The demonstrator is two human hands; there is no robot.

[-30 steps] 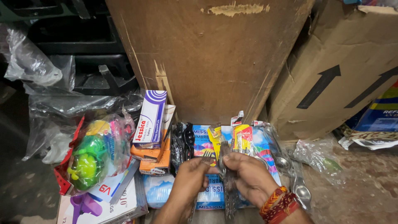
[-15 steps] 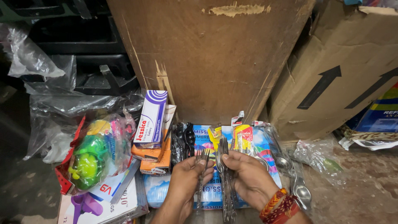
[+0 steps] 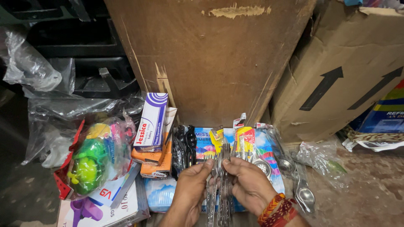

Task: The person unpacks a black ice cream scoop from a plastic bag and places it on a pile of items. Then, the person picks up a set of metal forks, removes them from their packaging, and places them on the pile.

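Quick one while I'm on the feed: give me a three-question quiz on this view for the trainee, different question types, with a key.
1. True or false: both hands are on the bundle of metal forks.
2. Which wrist wears the red and orange thread bands? A) left B) right C) both
3. Fill in: the white and purple carton stands tilted on top of ______ cartons.

Key
1. True: the left hand and right hand both grip the forks, tines pointing up.
2. B.
3. Orange: the orange cartons lie under it, left of the hands.
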